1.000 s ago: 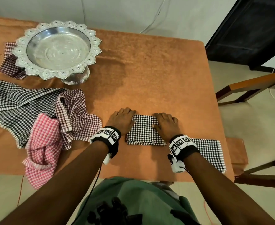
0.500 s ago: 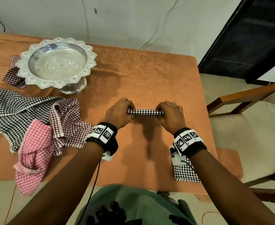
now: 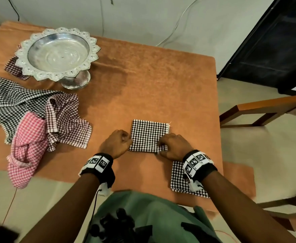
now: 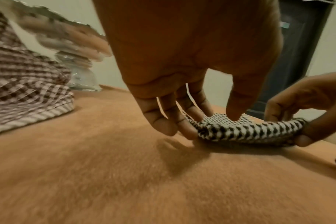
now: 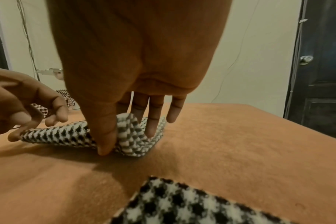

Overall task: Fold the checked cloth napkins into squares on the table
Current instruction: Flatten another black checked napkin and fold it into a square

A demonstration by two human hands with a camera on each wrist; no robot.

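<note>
Half a second ago both hands held the black-and-white napkin point(image 3: 149, 135) up as a thin strip; now it lies as a folded square on the orange tabletop point(image 3: 161, 81), its near edge raised a little off the cloth. The left hand point(image 3: 116, 145) pinches the near left corner, fingers point(image 4: 182, 121) under the fabric and thumb on top. The right hand point(image 3: 175, 146) grips the near right corner, where the fabric bunches between thumb and fingers point(image 5: 153, 121). A second folded black-and-white napkin point(image 3: 178, 179) lies near the tabletop's front edge, partly under the right wrist. To the left sits a loose heap of unfolded checked napkins point(image 3: 38, 116), black, maroon and pink, touching one another. Behind them stands a silver footed bowl point(image 3: 58, 53).
</note>
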